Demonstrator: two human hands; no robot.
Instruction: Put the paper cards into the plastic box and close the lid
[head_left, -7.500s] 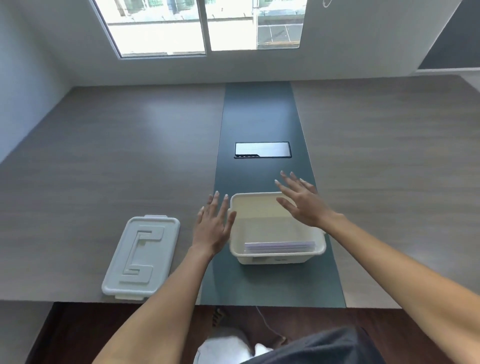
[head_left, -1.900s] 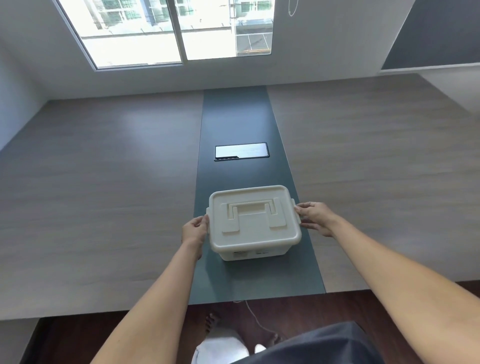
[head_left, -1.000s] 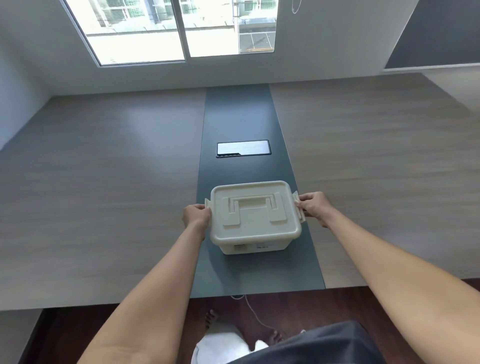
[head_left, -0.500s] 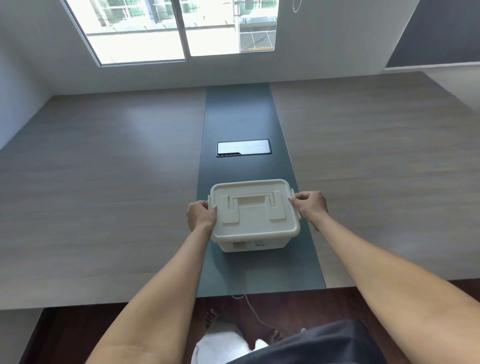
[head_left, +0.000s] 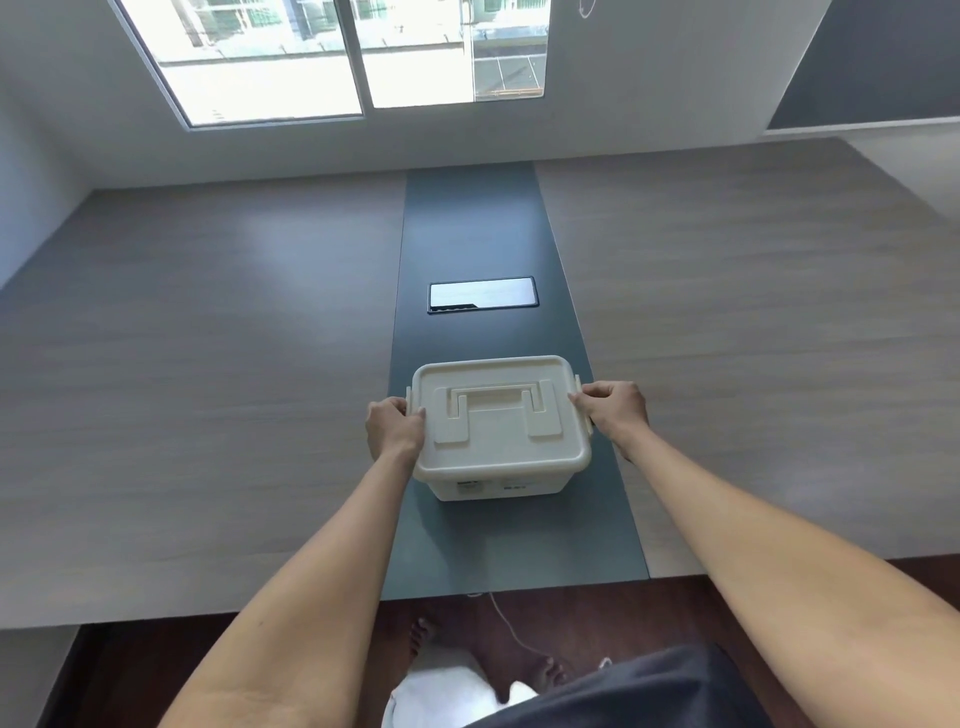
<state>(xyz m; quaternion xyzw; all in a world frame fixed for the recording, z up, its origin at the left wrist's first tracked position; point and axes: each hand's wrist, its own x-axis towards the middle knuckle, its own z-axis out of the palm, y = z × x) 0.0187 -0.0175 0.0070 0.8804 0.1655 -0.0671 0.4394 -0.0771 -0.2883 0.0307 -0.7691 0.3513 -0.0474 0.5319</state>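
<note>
The cream plastic box (head_left: 498, 480) stands on the dark centre strip of the table, with its lid (head_left: 498, 415) sitting on top and the flat handle folded down. My left hand (head_left: 392, 428) grips the lid's left edge at the side latch, thumb on top. On the opposite side, my right hand (head_left: 615, 410) pinches the right edge at its latch. The lid hides the paper cards from view.
A black rectangular cable hatch (head_left: 482, 294) is set in the dark strip (head_left: 467, 234) beyond the box. Wood-grain tabletop (head_left: 208, 364) spreads left and right. The table's near edge is just below the box, with floor and feet under it. A window is on the far wall.
Earlier the box stood uncovered with the lid lying to its left; the lid now covers it. Over the last second both hands closed tighter onto the side latches.
</note>
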